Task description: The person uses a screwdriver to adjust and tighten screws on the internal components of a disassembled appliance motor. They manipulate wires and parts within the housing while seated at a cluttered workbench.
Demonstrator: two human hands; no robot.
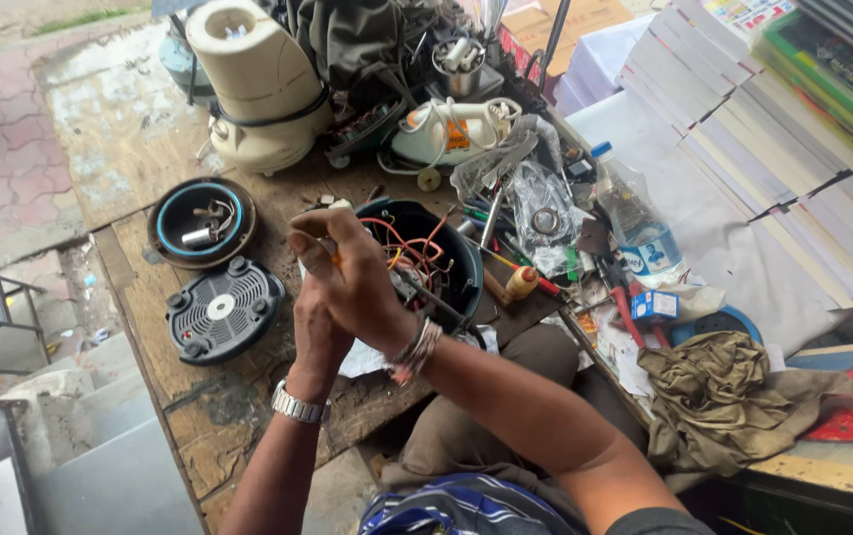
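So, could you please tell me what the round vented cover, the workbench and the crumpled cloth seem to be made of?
The round vented cover looks like dark moulded plastic, matt, with slotted ribs and small feet. The workbench seems bare wood, worn, with visible grain and stains. The crumpled cloth appears to be soft woven fabric, olive-brown, heavily creased.

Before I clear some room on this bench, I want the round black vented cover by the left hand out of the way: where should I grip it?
Grip the vented cover by its outer rim, coming from its left, bench-edge side. It lies flat and apart from the left hand and the round black-and-blue part. Its rim is probably the only graspable edge; the small feet on top look too low to pinch.
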